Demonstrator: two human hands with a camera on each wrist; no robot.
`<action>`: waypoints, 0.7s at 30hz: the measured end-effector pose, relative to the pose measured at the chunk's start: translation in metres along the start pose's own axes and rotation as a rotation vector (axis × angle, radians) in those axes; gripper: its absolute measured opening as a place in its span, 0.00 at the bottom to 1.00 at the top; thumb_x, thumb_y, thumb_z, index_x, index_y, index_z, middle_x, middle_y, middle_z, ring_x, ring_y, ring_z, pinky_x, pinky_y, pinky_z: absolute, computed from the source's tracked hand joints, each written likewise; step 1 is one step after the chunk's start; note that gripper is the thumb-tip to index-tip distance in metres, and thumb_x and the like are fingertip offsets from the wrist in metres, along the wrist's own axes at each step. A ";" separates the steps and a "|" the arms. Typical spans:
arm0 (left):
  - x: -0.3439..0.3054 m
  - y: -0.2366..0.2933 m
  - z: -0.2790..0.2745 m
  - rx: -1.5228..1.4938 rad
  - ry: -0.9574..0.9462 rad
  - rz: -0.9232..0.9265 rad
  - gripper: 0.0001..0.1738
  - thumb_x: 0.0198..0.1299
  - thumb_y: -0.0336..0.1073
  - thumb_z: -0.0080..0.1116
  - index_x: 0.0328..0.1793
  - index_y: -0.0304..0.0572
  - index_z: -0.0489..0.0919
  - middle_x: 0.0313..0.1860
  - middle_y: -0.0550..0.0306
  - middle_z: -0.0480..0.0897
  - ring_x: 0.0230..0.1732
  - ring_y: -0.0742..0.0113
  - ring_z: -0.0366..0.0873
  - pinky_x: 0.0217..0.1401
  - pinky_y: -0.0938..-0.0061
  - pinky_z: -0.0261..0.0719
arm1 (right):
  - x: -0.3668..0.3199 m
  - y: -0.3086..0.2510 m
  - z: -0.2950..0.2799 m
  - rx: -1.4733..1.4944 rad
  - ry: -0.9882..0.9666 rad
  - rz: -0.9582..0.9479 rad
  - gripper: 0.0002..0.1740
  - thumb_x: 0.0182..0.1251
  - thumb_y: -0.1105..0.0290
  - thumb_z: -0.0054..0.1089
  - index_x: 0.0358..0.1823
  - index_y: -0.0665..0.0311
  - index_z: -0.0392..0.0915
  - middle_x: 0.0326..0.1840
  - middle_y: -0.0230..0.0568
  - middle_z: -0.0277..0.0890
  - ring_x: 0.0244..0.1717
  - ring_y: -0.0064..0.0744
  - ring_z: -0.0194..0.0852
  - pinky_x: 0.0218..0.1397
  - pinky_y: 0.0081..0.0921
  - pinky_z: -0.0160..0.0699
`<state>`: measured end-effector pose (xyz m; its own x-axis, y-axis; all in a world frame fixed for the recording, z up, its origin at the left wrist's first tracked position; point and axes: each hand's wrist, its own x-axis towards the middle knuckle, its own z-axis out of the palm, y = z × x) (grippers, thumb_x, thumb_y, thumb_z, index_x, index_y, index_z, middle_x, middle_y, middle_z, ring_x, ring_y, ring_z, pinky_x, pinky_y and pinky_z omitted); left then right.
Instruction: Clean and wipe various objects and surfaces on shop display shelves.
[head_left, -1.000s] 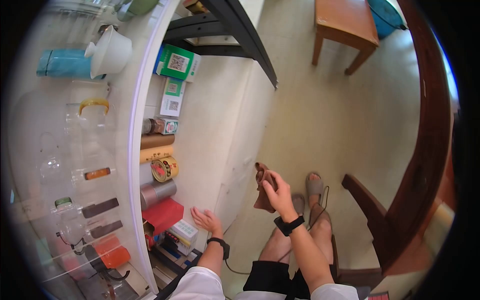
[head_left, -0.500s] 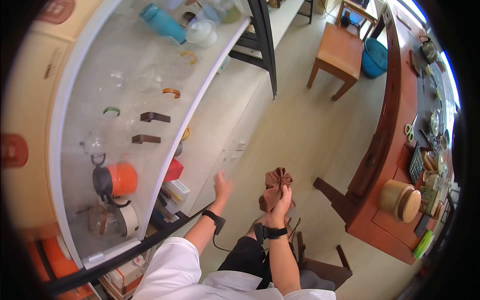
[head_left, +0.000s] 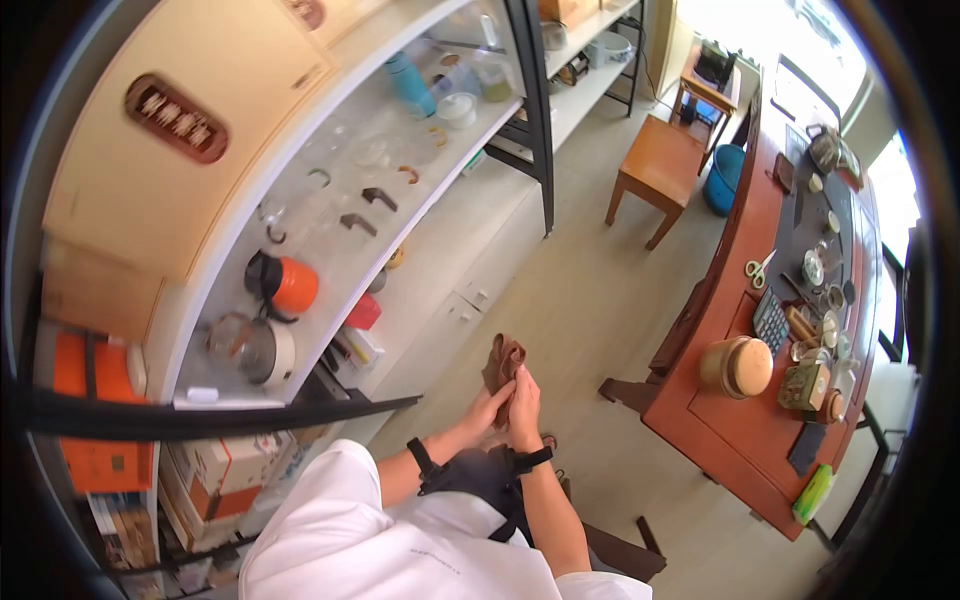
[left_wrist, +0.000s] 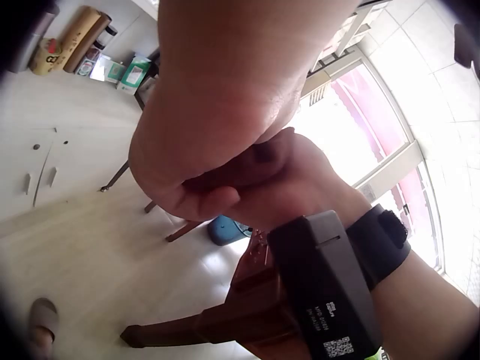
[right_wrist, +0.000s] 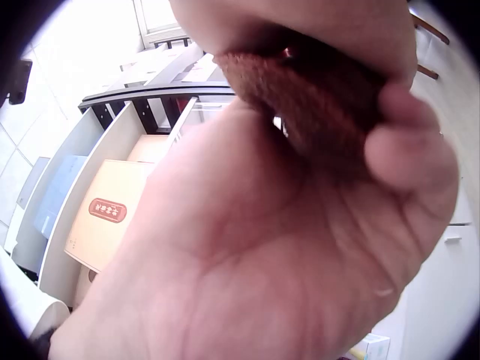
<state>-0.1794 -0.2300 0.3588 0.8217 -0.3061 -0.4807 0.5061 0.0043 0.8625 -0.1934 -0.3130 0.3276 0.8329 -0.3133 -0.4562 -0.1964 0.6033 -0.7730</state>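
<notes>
A brown cloth (head_left: 502, 362) is bunched between my two hands, in front of my body. My right hand (head_left: 524, 410) grips it from the right, fingers pointing up along the folds. From the other side my left hand (head_left: 485, 412) holds it too, close against the right. In the right wrist view the left hand (right_wrist: 240, 240) shows its palm, with fingers curled at the fuzzy brown cloth (right_wrist: 307, 105). The left wrist view has the right hand (left_wrist: 292, 180) partly behind the left hand (left_wrist: 217, 112), which hides most of the cloth.
At left, a shelf (head_left: 330, 270) holds an orange pot (head_left: 294, 287), glass pitchers and a blue bottle (head_left: 410, 85). A red-brown table (head_left: 700, 430) at right carries a wooden jar (head_left: 736, 367), scissors (head_left: 760, 268) and a calculator (head_left: 771, 318). A wooden chair (head_left: 660, 160) stands farther back.
My left hand has come from beside the shelf to the brown cloth and joined the right hand. The view has turned toward the table and the room's far end.
</notes>
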 end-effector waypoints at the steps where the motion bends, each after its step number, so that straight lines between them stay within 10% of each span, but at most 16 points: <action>1: -0.004 -0.003 0.000 0.005 -0.010 0.090 0.30 0.74 0.51 0.51 0.73 0.38 0.67 0.59 0.59 0.78 0.57 0.72 0.76 0.61 0.76 0.73 | -0.011 -0.016 -0.001 -0.020 -0.016 0.007 0.25 0.81 0.57 0.42 0.55 0.75 0.78 0.51 0.42 0.81 0.51 0.30 0.76 0.58 0.27 0.72; 5: -0.042 0.013 0.003 -0.099 -0.053 -0.002 0.32 0.73 0.47 0.51 0.78 0.41 0.62 0.68 0.57 0.73 0.67 0.69 0.70 0.70 0.71 0.67 | -0.049 -0.048 -0.019 -0.140 -0.047 -0.097 0.25 0.80 0.59 0.42 0.59 0.77 0.77 0.54 0.45 0.81 0.53 0.33 0.78 0.60 0.29 0.73; 11: -0.052 -0.018 0.020 -0.574 0.019 0.092 0.19 0.72 0.45 0.55 0.62 0.43 0.75 0.45 0.63 0.82 0.43 0.75 0.81 0.44 0.79 0.78 | -0.067 -0.052 -0.054 -0.183 -0.088 -0.190 0.25 0.78 0.62 0.45 0.65 0.75 0.72 0.56 0.46 0.79 0.52 0.33 0.78 0.60 0.27 0.74; 21: -0.063 -0.016 0.007 -0.549 0.365 0.244 0.23 0.75 0.56 0.45 0.49 0.43 0.76 0.31 0.66 0.78 0.27 0.75 0.73 0.28 0.77 0.71 | -0.076 -0.051 0.000 -0.314 -0.545 0.045 0.26 0.83 0.58 0.38 0.64 0.74 0.73 0.53 0.42 0.80 0.50 0.29 0.78 0.54 0.27 0.75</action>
<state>-0.2414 -0.2171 0.3762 0.9155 0.1037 -0.3887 0.2757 0.5417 0.7941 -0.2468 -0.3205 0.4019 0.9480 0.1764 -0.2650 -0.3111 0.3368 -0.8887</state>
